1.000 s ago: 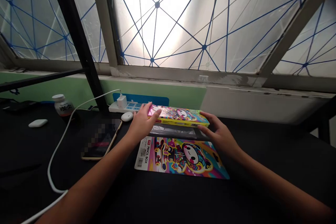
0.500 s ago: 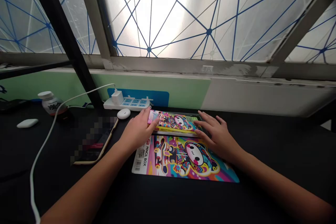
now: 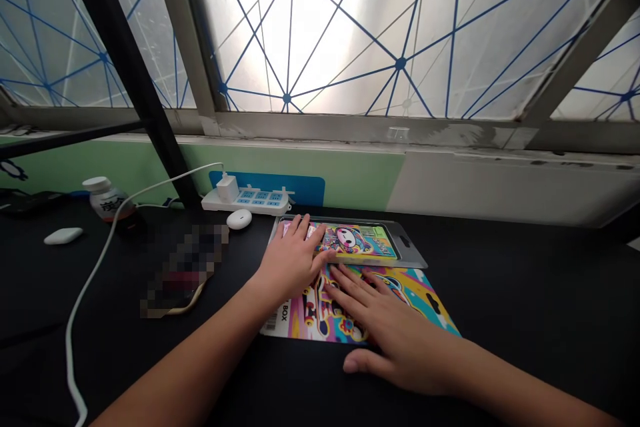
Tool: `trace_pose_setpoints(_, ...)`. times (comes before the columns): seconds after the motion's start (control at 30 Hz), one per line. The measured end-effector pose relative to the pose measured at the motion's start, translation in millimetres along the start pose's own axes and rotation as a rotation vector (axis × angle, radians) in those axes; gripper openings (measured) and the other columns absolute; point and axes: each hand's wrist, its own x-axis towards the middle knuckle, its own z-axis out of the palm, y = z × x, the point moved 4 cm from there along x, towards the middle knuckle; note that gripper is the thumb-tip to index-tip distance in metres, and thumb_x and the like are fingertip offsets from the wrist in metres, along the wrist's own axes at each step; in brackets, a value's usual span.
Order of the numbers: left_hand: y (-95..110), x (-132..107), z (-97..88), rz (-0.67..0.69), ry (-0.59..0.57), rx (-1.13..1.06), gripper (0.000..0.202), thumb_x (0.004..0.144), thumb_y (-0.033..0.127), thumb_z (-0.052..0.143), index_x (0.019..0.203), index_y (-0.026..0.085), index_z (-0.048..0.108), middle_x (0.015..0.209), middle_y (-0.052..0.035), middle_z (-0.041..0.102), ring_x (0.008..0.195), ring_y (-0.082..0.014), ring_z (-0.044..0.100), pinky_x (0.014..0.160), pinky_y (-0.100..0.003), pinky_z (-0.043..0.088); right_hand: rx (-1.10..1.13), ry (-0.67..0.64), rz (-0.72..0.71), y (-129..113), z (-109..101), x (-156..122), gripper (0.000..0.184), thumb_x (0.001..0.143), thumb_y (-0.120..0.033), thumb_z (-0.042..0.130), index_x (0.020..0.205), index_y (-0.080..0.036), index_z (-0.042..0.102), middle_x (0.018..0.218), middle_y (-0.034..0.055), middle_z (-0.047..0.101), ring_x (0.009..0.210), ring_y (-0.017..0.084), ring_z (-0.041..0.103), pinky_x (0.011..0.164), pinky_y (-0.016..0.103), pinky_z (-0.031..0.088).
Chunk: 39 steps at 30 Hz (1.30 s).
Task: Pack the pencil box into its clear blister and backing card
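A colourful pencil box (image 3: 367,242) with a cartoon figure lies in a clear plastic tray (image 3: 411,250) near the back of the black table. My left hand (image 3: 295,260) rests over the box's left part, fingers stretched out. In front of the tray, touching its near edge, lies a bright printed backing card (image 3: 435,307) with a cartoon print and a barcode at its left end. My right hand (image 3: 390,323) is spread over the middle of the card, thumb out past its near edge, and hides much of the picture.
A white power strip (image 3: 260,200) with a plugged-in charger stands by the wall. A round white object (image 3: 239,219), a blurred-out item (image 3: 185,273), a white-capped bottle (image 3: 105,199) and a white cable (image 3: 75,320) are on the left. A black post (image 3: 130,80) slants up before the window.
My right hand has left the box's right end and come down and left onto the card. My left hand has slid slightly right over the box. The view has shifted a little.
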Motion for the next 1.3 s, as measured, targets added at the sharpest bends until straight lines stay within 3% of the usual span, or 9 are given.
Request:
trace_pose_setpoints(0.1,-8.5,-0.7,-1.6,-0.027,-0.024,-0.013,0.056,0.104,0.055,0.029,0.147,0.025,0.048,0.158,-0.0146,0.040,0.150,-0.0329,0.029,0.117,-0.057,0.024,0.013,0.000,0.039,1.6,-7.8,-4.9,0.076,0.087,-0.068,0.058,0.151,-0.029,0.045,0.160,0.0132,0.038,0.146,0.040,0.032,0.117,0.064,0.024)
trace_pose_setpoints(0.23,-17.9,-2.2,-8.9,-0.061,-0.041,-0.048,0.055,0.104,0.055,0.025,0.141,0.026,0.054,0.157,-0.0140,0.043,0.149,-0.0335,0.030,0.116,-0.059,0.026,-0.014,0.092,0.098,-0.7,-15.6,-6.4,0.042,0.093,-0.057,0.058,0.122,-0.027,0.066,0.134,0.0115,0.062,0.124,0.033,0.055,0.108,0.056,0.039)
trace_pose_setpoints(0.43,-22.2,-3.2,-7.4,-0.088,-0.030,-0.076,0.051,0.104,0.055,0.028,0.131,0.025,0.059,0.156,-0.0145,0.044,0.149,-0.0339,0.031,0.114,-0.063,0.027,-0.198,0.317,0.211,8.6,-9.2,-1.9,0.040,0.094,-0.053,0.057,0.119,-0.022,0.061,0.110,0.0124,0.064,0.100,0.032,0.059,0.085,0.048,0.049)
trace_pose_setpoints(0.67,-28.2,-0.9,1.9,-0.108,-0.029,-0.079,0.060,0.102,0.057,0.031,0.154,0.028,0.038,0.162,-0.0120,0.032,0.151,-0.0342,0.023,0.117,-0.062,0.018,-0.196,0.355,0.253,5.2,-4.3,-4.3,0.027,0.096,-0.048,0.055,0.086,-0.023,0.052,0.091,0.0073,0.062,0.083,0.025,0.058,0.072,0.039,0.046)
trace_pose_setpoints(0.77,-30.5,0.4,1.3,-0.099,-0.068,-0.083,0.056,0.102,0.056,0.033,0.151,0.033,0.043,0.163,-0.0102,0.031,0.152,-0.0360,0.019,0.116,-0.064,0.018,-0.094,0.346,0.332,7.3,-19.0,-10.5,0.032,0.095,-0.055,0.054,0.087,-0.024,0.048,0.075,0.0025,0.062,0.066,0.021,0.058,0.059,0.032,0.041)
trace_pose_setpoints(0.9,-31.2,0.2,-6.0,-0.096,-0.109,-0.148,0.051,0.102,0.052,0.035,0.145,0.031,0.053,0.161,-0.0118,0.034,0.152,-0.0348,0.020,0.116,-0.067,0.016,-0.007,0.325,0.505,48.9,-58.6,-28.4,0.044,0.089,-0.069,0.053,0.085,-0.025,0.051,0.066,-0.0008,0.063,0.059,0.019,0.057,0.053,0.030,0.036)
trace_pose_setpoints(1.0,-28.2,-2.5,-14.3,-0.087,-0.110,-0.238,0.049,0.102,0.054,0.034,0.121,0.026,0.069,0.155,-0.0140,0.045,0.151,-0.0340,0.025,0.116,-0.068,0.016,0.086,0.121,0.607,106.5,-76.3,-44.7,0.050,0.087,-0.073,0.050,0.079,-0.024,0.059,0.074,0.0018,0.068,0.066,0.020,0.060,0.054,0.030,0.038)
trace_pose_setpoints(1.1,-23.8,-6.6,-18.6,-0.054,-0.103,-0.275,0.045,0.098,0.059,0.043,0.101,0.023,0.070,0.151,-0.0141,0.051,0.148,-0.0337,0.032,0.118,-0.065,0.015,0.106,0.000,0.682,149.9,-81.4,-58.8,0.056,0.087,-0.075,0.047,0.072,-0.023,0.063,0.071,0.0028,0.066,0.066,0.021,0.059,0.055,0.031,0.037)
trace_pose_setpoints(1.3,-21.3,-10.1,-13.4,0.000,-0.149,-0.210,0.057,0.098,0.060,0.044,0.145,0.029,0.049,0.161,-0.0104,0.036,0.151,-0.0320,0.025,0.118,-0.066,0.011,0.122,0.253,0.617,140.5,-78.0,-47.7,0.048,0.087,-0.068,0.052,0.097,-0.024,0.068,0.099,0.0055,0.074,0.089,0.026,0.066,0.075,0.034,0.049)
